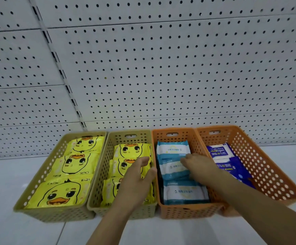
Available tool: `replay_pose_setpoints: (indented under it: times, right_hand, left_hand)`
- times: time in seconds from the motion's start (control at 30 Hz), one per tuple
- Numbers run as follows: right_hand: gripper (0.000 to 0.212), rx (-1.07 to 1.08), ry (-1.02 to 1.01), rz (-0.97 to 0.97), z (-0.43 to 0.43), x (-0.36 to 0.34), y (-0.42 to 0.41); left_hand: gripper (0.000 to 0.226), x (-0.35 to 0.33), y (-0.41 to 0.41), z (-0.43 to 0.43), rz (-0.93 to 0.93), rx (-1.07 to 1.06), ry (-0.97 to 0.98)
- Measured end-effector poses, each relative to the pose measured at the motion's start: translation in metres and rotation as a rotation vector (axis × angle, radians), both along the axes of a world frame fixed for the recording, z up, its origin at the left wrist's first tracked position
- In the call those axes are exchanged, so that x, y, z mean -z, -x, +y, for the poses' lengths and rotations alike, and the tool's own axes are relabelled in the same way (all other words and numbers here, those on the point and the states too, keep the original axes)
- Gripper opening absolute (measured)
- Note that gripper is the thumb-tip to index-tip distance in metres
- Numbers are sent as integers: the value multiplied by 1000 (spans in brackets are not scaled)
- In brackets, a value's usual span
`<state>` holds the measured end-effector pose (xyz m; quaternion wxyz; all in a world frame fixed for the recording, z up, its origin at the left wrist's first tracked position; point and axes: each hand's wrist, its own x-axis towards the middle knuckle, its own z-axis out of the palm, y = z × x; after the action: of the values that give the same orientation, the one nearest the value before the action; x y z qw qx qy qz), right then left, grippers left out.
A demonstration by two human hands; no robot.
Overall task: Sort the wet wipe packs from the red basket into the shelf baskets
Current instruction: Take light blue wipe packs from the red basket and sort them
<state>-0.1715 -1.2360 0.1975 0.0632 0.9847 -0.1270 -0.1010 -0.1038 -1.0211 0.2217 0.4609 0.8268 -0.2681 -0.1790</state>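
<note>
Found, side by side on a white shelf [4, 183] against a grey pegboard wall [161, 68], from the left: a first beige basket [37, 181], a second beige basket [100, 174], a first orange basket [184, 212] and a second orange basket [267, 174], each touching the next.

Saw three yellow duck packs [73, 165] lying flat in a row in the first beige basket, and more yellow packs [131, 149] of the same print in the second beige basket (partly hidden by the left forearm [108, 227], so left uncounted).

Noted the left hand [134, 183] reaching over that second beige basket, released, with fingers loosely extended above the yellow packs and thumb near the rim next to the first orange basket. Could not tell whether the fingers touched a pack.

Noted the right hand [200, 167] down inside the first orange basket, grasping the middle light-blue pack [173, 169], fingers curled over its far edge. Saw a far light-blue pack [172, 149] behind it and a near light-blue pack [184, 191] in front, all three overlapping in one row.

Spotted dark-blue packs [221, 152] lying in the second orange basket, just beside the right forearm [249, 200].
</note>
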Motion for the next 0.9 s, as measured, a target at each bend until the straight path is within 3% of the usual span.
replay_pose_setpoints:
  times: [0.17,0.23,0.33,0.43,0.6,0.7,0.8,0.9]
  right_hand:
    - [18,13,40,49,-2,2,2]
    - [22,2,56,34,2,-1,7]
    - [30,18,-106,-38,14,-8,18]
    - [34,101,-278,37,29,-6,30]
    - [33,218,-358,32,40,-13,37]
    - [40,334,-417,-83,61,-20,41]
    - [41,459,-537,-326,97,-15,49]
    - [45,350,-425,-659,143,6,61]
  left_hand:
    - [47,11,0,7,-96,23,-82]
    - [47,14,2,10,-170,52,-130]
    - [48,21,1,15,-310,102,-242]
    - [47,25,1,19,-420,164,-358]
    - [48,28,-3,33,-549,295,-455]
    - [54,32,-11,48,-630,360,-490]
    - [76,33,-11,69,-668,402,-408]
    - [64,40,-11,94,-702,416,-225]
